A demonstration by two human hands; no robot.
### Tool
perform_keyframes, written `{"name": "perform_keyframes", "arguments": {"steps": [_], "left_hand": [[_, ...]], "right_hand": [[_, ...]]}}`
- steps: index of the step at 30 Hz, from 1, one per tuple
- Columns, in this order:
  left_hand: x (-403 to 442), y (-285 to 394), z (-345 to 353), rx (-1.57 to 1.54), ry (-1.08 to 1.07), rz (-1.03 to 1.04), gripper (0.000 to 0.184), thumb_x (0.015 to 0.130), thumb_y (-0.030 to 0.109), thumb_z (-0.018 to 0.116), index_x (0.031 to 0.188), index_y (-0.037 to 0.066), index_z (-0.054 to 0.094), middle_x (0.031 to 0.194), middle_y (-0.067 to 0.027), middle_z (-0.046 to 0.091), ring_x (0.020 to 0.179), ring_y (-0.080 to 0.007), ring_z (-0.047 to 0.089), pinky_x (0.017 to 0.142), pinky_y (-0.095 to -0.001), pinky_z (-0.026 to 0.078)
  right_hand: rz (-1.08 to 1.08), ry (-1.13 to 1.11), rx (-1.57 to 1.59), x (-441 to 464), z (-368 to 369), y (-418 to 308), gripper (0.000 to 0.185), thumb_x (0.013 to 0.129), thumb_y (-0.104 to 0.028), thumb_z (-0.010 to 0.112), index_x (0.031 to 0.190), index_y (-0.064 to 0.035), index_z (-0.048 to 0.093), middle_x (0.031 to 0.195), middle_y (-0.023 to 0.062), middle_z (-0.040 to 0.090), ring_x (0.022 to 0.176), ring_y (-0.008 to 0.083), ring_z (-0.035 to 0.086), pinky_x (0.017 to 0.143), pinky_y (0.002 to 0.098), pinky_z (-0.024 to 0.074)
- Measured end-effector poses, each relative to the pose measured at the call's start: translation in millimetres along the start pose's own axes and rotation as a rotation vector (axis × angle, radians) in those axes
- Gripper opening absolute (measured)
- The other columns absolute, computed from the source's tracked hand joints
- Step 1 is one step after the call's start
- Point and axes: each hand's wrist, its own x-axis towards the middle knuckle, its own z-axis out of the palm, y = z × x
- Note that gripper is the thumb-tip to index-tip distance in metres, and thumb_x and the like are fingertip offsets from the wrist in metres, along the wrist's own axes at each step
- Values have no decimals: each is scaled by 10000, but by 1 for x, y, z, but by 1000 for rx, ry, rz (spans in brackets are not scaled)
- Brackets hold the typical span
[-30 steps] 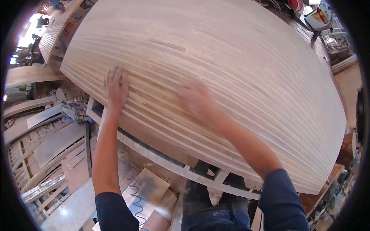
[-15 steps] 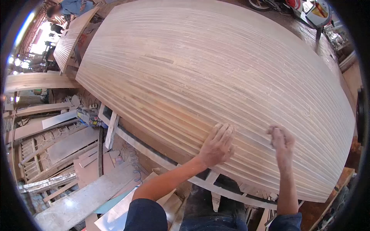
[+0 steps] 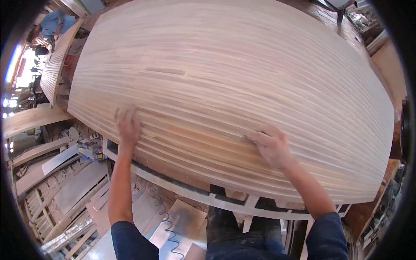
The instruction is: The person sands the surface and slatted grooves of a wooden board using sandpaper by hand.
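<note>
A large curved wooden panel (image 3: 208, 82) of narrow pale strips fills the middle of the view, with a darker yellowish patch near its front edge. My left hand (image 3: 128, 125) rests on the strips at the left, its fingers spread a little and slightly blurred, holding nothing visible. Further right, my right hand (image 3: 271, 143) is on the panel with its fingers pressed together; whatever may be under them is hidden. A white-edged frame (image 3: 190, 190) shows beneath the panel's front edge.
Boards and scrap pieces (image 3: 82, 186) lie at the lower left, beside a power tool (image 3: 90, 149). A coiled blue hose (image 3: 167, 225) hangs near my left arm. Another person (image 3: 56, 22) stands by a second ribbed panel (image 3: 53, 73) at the upper left. A wooden block (image 3: 372, 203) is at the right.
Since half a second ago, my left hand has moved far left along the strips and its fingers have spread. My right hand has shifted left. The camera view has also shifted.
</note>
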Motion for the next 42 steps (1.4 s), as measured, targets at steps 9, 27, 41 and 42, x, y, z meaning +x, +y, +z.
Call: {"name": "perform_keyframes", "arguments": {"steps": [9,27,41,42], "left_hand": [[25,-168,-1,-74,64,-194,288,955,142,600,1196,32,714,1204,-152,697,1162,-357,602,1144,-502,355],[27,-167,-4,-129,86,-171,284,921,124,653,1190,35,679,1220,-160,659,1211,-343,584,1117,-499,392],[24,-167,0,-124,84,-205,332,888,143,666,1206,49,650,1219,-165,629,1175,-384,554,1074,-501,405],[23,-166,-1,-120,102,-179,337,887,142,665,1212,52,652,1217,-165,630,1172,-387,552,1067,-496,407]], "right_hand": [[-181,46,-118,147,150,-83,379,804,25,683,1167,-81,706,1137,127,683,964,318,681,808,430,567],[-92,-326,-240,265,259,-144,493,911,-86,599,1403,-77,575,1409,172,570,1284,376,555,1110,484,450],[-266,-129,-324,210,230,-116,406,868,-81,652,1274,-93,647,1234,151,666,1250,315,588,1099,461,450],[-439,24,-378,243,268,-123,365,868,-66,639,1232,-86,644,1274,148,637,1244,323,589,1082,466,464]]}}
